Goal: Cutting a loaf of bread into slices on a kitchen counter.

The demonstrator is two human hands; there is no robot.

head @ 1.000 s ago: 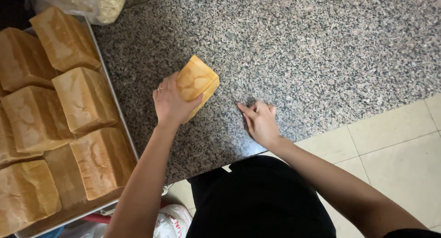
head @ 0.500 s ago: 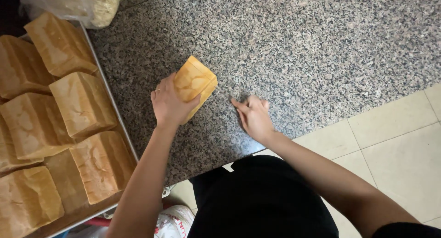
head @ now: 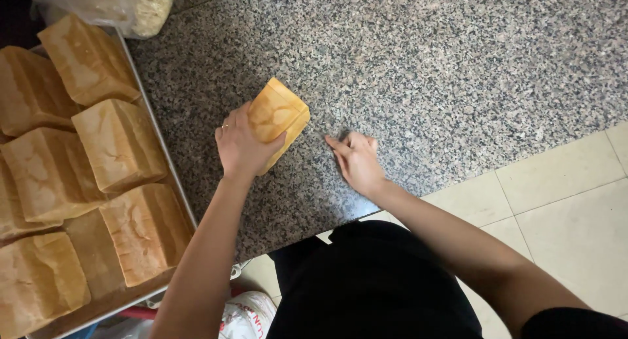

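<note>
Gripping loaf: left hand (head: 241, 142) wraps golden bread loaf (head: 278, 116); squeezing may dent it.
Right hand (head: 356, 161): fingers pressed flat on granite tabletop (head: 458, 71), holding nothing.

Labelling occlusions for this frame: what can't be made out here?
Head view only:
- Golden square bread loaf on the speckled granite counter: near side hidden by the left hand.
- Right hand: anything under the fingers is hidden.
- Metal tray of loaves: cut by the left edge.

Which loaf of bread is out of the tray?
The golden loaf on the granite counter, gripped by the left hand; the others sit in the tray.
</note>
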